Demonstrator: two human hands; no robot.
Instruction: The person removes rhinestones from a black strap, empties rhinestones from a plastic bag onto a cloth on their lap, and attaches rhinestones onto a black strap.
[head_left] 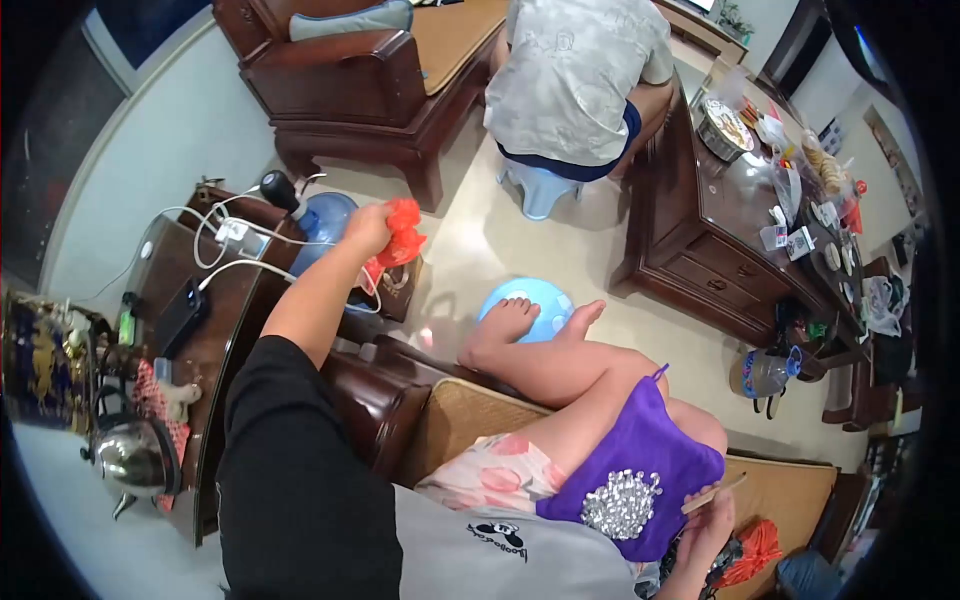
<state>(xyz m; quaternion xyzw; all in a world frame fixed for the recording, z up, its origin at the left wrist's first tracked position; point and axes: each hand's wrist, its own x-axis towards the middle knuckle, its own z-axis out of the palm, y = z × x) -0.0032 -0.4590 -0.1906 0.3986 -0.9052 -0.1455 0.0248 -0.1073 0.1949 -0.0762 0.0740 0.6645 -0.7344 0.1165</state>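
Observation:
My left hand (369,230) is stretched out to the far left, closed on a crumpled red plastic bag (403,233). That bag hangs beside a large blue water bottle (325,218) with a black pump on top. Low on the right, my right hand (708,527) holds a thin, pale, flat strip (712,494) between its fingers; its exact kind is unclear. A purple cloth (663,455) is spread over my lap, touching my right hand's side. A heap of clear, shiny gems (621,504) sits on the cloth.
A side table (215,355) on the left carries cables, a black box (184,318) and a steel kettle (133,456). Ahead, another person (575,75) sits on a low stool (537,188). A cluttered dark wooden table (740,205) stands right. My feet rest on a blue stool (527,305).

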